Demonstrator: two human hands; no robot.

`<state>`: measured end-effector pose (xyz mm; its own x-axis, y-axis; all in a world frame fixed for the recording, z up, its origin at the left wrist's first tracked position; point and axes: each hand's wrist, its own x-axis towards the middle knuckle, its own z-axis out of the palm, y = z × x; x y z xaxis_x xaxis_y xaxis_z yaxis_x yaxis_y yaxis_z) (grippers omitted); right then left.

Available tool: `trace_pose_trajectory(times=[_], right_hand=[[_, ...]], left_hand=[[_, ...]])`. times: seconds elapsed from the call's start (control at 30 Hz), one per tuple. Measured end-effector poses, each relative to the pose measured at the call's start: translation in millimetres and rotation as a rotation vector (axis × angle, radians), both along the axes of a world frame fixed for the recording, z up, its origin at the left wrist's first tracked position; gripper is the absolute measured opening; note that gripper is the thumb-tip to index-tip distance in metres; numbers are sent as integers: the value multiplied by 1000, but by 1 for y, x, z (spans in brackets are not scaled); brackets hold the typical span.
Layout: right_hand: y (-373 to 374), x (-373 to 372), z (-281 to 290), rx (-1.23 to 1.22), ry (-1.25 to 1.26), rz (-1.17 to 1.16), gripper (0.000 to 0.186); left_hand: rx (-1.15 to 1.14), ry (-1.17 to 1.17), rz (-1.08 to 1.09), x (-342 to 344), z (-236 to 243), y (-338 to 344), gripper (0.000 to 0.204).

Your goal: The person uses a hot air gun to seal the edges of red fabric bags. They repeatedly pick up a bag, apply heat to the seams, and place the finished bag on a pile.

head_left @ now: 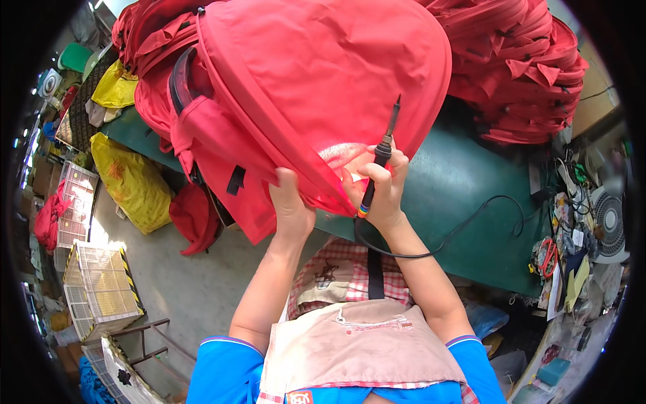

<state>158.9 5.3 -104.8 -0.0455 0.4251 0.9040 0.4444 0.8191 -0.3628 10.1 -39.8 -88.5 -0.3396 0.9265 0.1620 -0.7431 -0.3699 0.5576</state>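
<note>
Nearby, red bag pile (521, 74); cord (407, 256) crosses right forearm (425, 277); left hand (291, 205) grips backpack (330, 74), right hand (388, 192) soldering iron (382, 153).

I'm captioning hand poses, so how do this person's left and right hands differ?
The left hand holds the red backpack, while the right hand holds a black soldering iron, tip upward.
The left hand's fingers are mostly hidden behind fabric; the right hand's curled fingers show around the handle.
Both are bare and near the backpack's lower edge.
</note>
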Motion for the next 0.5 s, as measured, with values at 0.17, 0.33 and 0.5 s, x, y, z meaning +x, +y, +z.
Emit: trace_pose_trajectory(times=[0.17, 0.33, 0.5], right_hand=[[-17, 9, 17, -88, 25, -53, 44], [-73, 44, 58, -283, 19, 212, 21], [-90, 42, 67, -364, -65, 313, 19]], left_hand=[[-166, 640, 52, -10, 8, -2, 43], [-132, 590, 222, 9, 24, 12, 26], [-138, 549, 62, 11, 33, 21, 26]])
